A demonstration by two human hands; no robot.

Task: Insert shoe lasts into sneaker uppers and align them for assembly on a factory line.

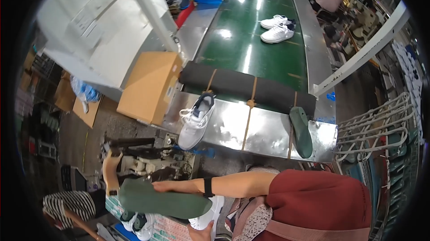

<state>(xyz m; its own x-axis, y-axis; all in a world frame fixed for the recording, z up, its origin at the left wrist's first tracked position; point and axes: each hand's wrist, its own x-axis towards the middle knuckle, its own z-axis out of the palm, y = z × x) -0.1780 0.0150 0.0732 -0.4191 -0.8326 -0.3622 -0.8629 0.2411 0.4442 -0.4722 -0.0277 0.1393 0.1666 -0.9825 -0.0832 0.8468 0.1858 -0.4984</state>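
Note:
A dark green shoe last [163, 200] lies lengthwise at the lower left, one end meeting a white shoe [208, 217]. My right hand [168, 187], with a black band at the wrist, grips the last's upper edge. At the lower edge of the picture my left hand [202, 232] is closed around the white shoe. The last covers part of this shoe, so I cannot tell how far it sits inside. A tan curved piece [111, 171] stands at the last's far left end.
A white sneaker [196, 122] and another green last [301, 132] rest on the metal ledge [228, 127]. Beyond is a green conveyor [233, 39] carrying white sneakers [277, 29]. A cardboard box [150, 86] stands left, a metal rack [376, 127] right. Another person [76, 207] is at lower left.

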